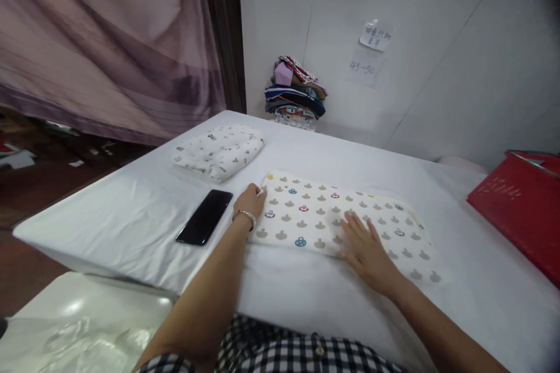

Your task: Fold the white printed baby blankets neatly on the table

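Note:
A white folded cloth [310, 215] with a print of grey and a few coloured mushrooms lies flat and long across the white-covered table. My left hand [251, 201], with a bracelet on its wrist, is at the cloth's left end. Its fingers are bent at the edge and seem to pinch it, though the fingertips are partly hidden. Flat over the cloth's middle rests my right hand [365, 250], fingers stretched out and slightly blurred.
A black phone [205, 217] lies left of my left hand. Behind it is another folded patterned cloth [221, 151]. A pile of folded fabrics [295, 93] stands by the wall. On the right is a red bag-like object [520, 204]; clear plastic [87, 326] covers something at lower left.

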`<state>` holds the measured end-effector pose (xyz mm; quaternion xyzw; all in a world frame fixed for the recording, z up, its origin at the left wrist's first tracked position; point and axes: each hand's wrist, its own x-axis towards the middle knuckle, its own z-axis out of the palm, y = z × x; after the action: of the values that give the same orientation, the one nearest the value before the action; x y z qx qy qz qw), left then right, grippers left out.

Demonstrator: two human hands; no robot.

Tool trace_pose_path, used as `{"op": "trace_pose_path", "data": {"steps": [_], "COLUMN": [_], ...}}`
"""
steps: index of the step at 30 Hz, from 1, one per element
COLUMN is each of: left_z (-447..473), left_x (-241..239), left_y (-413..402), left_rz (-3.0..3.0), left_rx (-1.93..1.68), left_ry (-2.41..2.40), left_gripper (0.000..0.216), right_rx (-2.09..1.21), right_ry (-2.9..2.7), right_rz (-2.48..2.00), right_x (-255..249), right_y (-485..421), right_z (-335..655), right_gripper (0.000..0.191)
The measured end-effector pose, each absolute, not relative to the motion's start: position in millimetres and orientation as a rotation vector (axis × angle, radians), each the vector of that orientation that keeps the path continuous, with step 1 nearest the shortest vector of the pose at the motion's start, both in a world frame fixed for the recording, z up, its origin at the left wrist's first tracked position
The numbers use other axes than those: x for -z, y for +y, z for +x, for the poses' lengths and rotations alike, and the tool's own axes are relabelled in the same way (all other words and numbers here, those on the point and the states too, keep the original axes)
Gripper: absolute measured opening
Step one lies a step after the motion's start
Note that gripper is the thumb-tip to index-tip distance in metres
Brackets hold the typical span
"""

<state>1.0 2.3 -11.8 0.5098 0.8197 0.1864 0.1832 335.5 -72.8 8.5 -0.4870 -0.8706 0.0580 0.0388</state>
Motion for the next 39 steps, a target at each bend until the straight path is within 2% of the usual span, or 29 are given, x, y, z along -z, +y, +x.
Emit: {"op": "trace_pose_path", "data": {"steps": [4,7,13,21,27,33,39], "left_z": [0,-2,-3,-6,-8,-8,-8], "left_x": [14,16,14,12,14,14,14], "left_y": [3,3,3,2,3,3,3], "left_rz": [1.442,1.444,1.402,1.344,1.331,1.323,1.309], "left_rx": [-0.548,-0.562,-0.595,-0.658,-0.700,-0.702,-0.689], "left_ry": [2.309,2.302,2.274,2.232,2.216,2.211,2.216], "left_gripper": [0.021,0.021,0.019,0.020,0.019,0.019,0.019], "right_rx": [-0.241,-0.318,-0.376,-0.482,-0.453,-0.729,-0.409], "right_ry": [-2.820,-2.893,-2.926,-2.924,-2.951,-2.933,-2.685], "right_rz": [-1.096,-0.986,-1.016,-1.007,-0.915,-0.936,-1.318], "right_x": [-13,2,19,-11,10,-6,-16], "right_y": [-74,-71,-70,-61,-64,-49,17], "right_z": [272,248,248,221,193,198,188], "right_gripper": [0.071,0.076,0.075,0.074,0.079,0.075,0.069]}}
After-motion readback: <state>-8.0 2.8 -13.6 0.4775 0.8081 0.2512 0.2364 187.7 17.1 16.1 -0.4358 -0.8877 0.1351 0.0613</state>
